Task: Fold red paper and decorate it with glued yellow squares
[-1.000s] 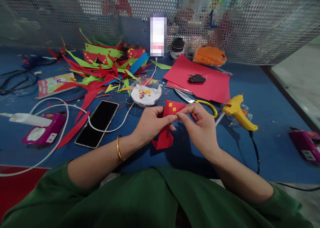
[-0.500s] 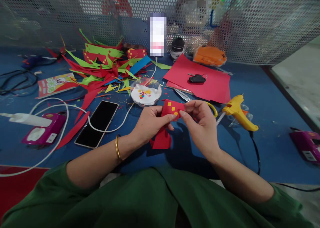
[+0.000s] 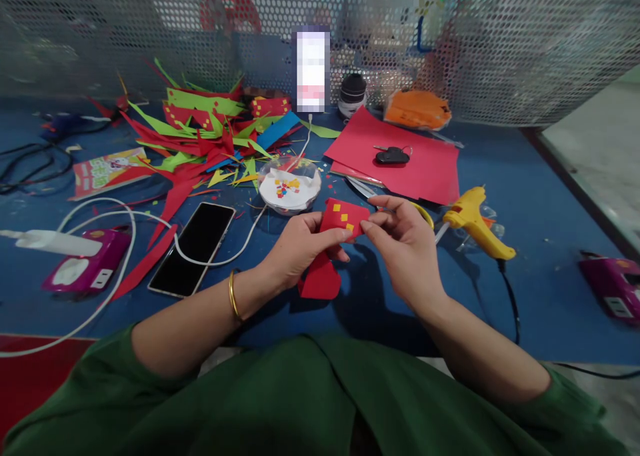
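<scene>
A bent red paper strip [image 3: 357, 213] with several small yellow squares stuck on it is held up in front of me. My left hand [image 3: 295, 253] grips its left side, with the thumb on the front by the lowest square and the fingers behind. At its right edge, the thumb and index finger of my right hand [image 3: 413, 256] are pinched together on the paper. The strip's plain lower part curls down below my left hand. Just beyond the hands stands a clear bowl [image 3: 265, 199] with white paper and small coloured bits in it.
Scissors [image 3: 361, 188] lie partly under red sheets [image 3: 425, 169] bearing a key [image 3: 393, 155]. A yellow glue gun [image 3: 480, 226] is at right. A phone [image 3: 193, 249], white cable [image 3: 245, 246] and purple power strip [image 3: 90, 263] lie left. Paper scraps [image 3: 200, 129] are heaped behind.
My right hand's fingers have opened out slightly and shifted a little at the paper's right edge. The strip's lower part has turned slightly, showing a more rounded edge.
</scene>
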`<action>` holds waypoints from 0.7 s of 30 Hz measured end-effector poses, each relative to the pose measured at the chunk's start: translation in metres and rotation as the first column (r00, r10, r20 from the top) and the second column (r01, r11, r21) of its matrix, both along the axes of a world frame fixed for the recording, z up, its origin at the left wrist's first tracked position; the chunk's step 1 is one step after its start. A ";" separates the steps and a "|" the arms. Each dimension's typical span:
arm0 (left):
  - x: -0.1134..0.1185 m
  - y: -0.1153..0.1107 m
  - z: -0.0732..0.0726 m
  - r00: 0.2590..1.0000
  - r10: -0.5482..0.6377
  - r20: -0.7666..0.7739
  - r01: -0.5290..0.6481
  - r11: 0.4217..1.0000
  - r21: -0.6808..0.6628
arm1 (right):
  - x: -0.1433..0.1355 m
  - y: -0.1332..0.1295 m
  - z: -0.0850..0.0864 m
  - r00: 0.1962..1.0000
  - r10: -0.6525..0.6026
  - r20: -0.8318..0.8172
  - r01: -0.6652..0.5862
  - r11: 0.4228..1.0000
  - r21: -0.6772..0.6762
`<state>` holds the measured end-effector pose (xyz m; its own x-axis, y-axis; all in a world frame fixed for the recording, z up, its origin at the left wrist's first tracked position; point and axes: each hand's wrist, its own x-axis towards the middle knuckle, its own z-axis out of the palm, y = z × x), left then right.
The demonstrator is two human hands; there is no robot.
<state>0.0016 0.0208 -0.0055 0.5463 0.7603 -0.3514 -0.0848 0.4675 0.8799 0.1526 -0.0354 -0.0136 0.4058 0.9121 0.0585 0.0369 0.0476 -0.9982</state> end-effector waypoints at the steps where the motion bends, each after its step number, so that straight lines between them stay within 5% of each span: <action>1: 0.000 0.000 -0.001 1.000 0.009 0.006 -0.009 1.000 0.018 | 0.000 0.000 0.000 1.000 0.003 0.000 -0.003 1.000 -0.003; 12: -0.001 0.002 -0.001 0.998 0.026 -0.056 -0.021 0.997 0.080 | -0.001 -0.001 0.000 0.999 0.008 0.031 -0.007 1.000 -0.025; 21: -0.002 0.005 0.001 1.000 -0.001 -0.014 0.001 1.000 0.006 | 0.000 0.000 0.000 0.999 -0.019 0.043 0.018 1.000 0.011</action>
